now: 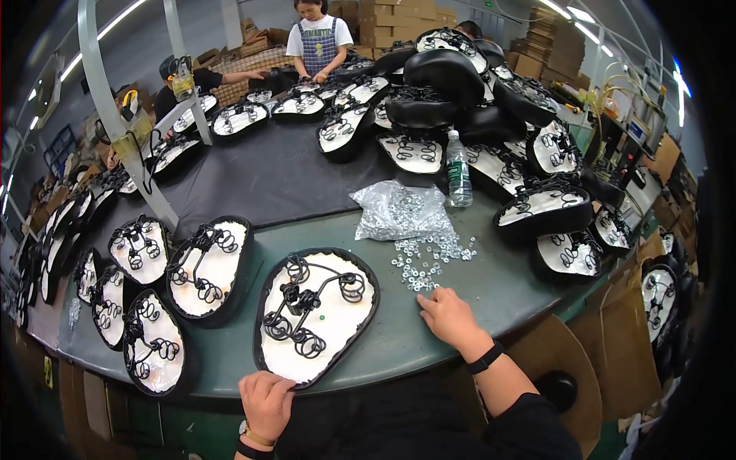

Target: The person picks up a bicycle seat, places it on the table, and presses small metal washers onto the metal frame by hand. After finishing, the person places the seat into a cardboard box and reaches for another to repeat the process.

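Note:
In front of me a wide black bicycle saddle (349, 330) lies upside down on the green table (368, 372). Its white underside carries coil springs and a black metal frame. My left hand (266, 400) grips the saddle's near edge, fingers curled over the rim. My right hand (451, 316) is low over the table, fingers slightly apart and pointing at a loose scatter of metal nuts (422, 277); no held piece shows. Behind the scatter, a clear plastic bag (402, 212) is full of similar nuts.
More upturned saddles (211, 268) stand close on the left. A high saddle pile (445, 80) and a water bottle (458, 170) are at the right back. A metal post (115, 115) rises at left. People work across the dark mat (284, 172). Cardboard boxes (613, 345) are at right.

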`<state>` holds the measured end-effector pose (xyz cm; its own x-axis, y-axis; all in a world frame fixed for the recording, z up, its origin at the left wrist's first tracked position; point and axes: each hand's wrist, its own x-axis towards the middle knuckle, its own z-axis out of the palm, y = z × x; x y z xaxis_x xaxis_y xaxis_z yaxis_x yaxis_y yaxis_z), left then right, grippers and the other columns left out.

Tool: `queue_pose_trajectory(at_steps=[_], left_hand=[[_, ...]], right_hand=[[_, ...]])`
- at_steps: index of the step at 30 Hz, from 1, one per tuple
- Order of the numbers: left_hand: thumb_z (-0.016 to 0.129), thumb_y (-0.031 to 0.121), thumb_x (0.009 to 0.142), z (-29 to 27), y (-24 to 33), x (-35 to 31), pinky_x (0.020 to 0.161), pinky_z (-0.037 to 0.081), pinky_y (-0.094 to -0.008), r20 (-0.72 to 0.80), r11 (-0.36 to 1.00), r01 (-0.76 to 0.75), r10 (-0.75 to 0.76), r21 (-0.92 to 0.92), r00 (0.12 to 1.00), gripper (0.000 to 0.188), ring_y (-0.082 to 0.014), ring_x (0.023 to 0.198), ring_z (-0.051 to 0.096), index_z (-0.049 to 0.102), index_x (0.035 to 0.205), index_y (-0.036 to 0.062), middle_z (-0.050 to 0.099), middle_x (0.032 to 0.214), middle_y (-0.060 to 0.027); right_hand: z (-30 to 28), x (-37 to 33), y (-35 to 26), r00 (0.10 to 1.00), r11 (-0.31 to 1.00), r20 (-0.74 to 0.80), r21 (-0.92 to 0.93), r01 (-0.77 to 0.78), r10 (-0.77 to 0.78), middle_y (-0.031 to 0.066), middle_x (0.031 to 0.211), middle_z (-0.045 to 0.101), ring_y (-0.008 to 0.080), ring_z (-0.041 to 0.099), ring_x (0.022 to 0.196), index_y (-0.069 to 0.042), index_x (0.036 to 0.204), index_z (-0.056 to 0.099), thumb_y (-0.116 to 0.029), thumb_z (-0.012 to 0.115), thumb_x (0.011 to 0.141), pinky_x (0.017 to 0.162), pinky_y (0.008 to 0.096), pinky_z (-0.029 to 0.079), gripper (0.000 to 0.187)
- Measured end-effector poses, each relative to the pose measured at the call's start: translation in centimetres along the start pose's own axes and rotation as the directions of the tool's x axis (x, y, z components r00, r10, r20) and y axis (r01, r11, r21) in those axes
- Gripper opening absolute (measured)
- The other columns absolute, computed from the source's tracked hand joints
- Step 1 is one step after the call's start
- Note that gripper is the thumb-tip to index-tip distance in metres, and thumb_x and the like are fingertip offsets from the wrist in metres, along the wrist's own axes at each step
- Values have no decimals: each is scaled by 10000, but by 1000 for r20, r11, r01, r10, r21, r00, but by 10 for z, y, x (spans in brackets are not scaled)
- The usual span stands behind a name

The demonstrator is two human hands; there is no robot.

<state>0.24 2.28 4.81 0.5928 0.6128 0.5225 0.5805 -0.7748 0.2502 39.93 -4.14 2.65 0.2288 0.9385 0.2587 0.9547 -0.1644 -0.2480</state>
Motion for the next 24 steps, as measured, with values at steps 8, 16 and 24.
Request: queue_pose_trajectory(at_steps=[8,16,24], left_hand=[[844,196,757,41,69,38,865,382,-375,31,964,-139,150,-229,988,243,-195,840,595,735,972,164,599,858,23],[861,215,757,50,76,42,859,411,-395,89,946,-82,115,-313,989,404,-258,914,588,701,1108,97,615,982,-49],[890,321,733,40,87,64,1062,459,-462,192,976,-1,45,-219,980,901,-384,1238,551,486,1437,-68,543,1374,-205]], right_hand=[[-7,-36,-16,999,983,41,183,-3,-5,56,873,651,297,678,847,-136,1032,767,-164,759,844,710,424,567,190],[0,-39,-14,992,989,-108,122,79,-66,46,839,649,270,666,763,-125,895,780,-152,803,805,660,387,554,98],[-34,-17,-74,965,873,-263,467,141,-15,82,1103,667,283,608,1049,-124,874,806,-107,838,704,819,381,524,174]])
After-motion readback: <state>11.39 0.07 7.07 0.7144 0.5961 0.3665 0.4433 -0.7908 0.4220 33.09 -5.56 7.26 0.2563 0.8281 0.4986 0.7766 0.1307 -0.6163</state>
